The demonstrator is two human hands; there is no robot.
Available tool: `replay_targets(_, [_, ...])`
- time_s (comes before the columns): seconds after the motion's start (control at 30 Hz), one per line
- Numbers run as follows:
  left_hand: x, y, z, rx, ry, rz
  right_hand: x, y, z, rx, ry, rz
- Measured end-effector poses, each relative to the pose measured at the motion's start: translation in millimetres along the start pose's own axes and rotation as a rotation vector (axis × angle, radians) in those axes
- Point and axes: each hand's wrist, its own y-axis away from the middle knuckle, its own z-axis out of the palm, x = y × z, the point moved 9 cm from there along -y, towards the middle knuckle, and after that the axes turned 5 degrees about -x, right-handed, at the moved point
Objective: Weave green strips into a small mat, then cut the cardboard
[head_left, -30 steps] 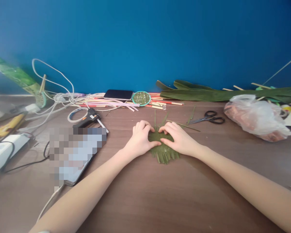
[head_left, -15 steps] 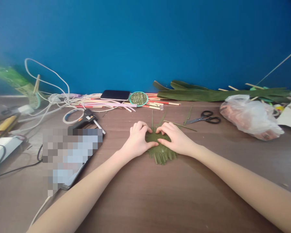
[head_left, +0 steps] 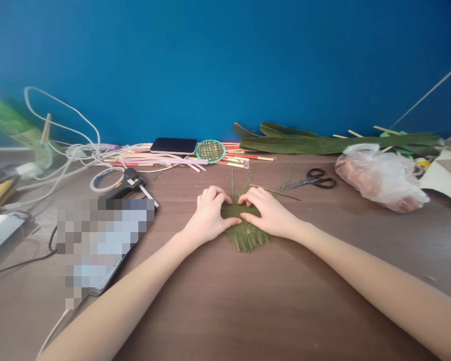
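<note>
Much of the green leaf mat (head_left: pixel 244 231) was hidden, for the left hand (head_left: pixel 207 215) and the right hand (head_left: pixel 273 215) covered its two sides, and the other fingers of each hand were tucked behind the first ones, so they were hard to see. Little square blocks blurred the flat screen (head_left: pixel 115 250) on the left, and nobody could read it. The left edge cut off the white power strip (head_left: pixel 5 230), and the right edge cut off a white thing (head_left: pixel 445 183) that was hard to name. Something pinkish brown sat inside the cloudy plastic bag (head_left: pixel 383 178), but its shape was not clear. The mat lay on the brown table (head_left: pixel 225 301), right between the two hands and under their fingertips, with its cut fringe poking out toward the person and thin strips sticking out the far side. Each hand was bent like a letter C, thumb and first finger a little way apart, tips touching the mat; whether they pinched it or only pressed it down, one could not tell. The black scissors (head_left: pixel 315 179) lay near the right hand, a bit farther back
</note>
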Motion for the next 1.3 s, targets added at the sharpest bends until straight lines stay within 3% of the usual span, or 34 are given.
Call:
replay_targets(0.23, [0.5,-0.7,1.1,-0.013,0.011,-0.003,0.0,0.3,-0.5,-0.001,-0.005,0.0])
replay_targets(0.43, [-5.6,0.5,-3.0,0.049,0.026,-0.06,6.2,2.2,-4.1,0.061,-0.053,0.05])
replay_targets(1.3, [-2.7,-0.6,-2.3,0.039,0.04,-0.03,5.1,0.3,-2.8,0.033,-0.035,0.037])
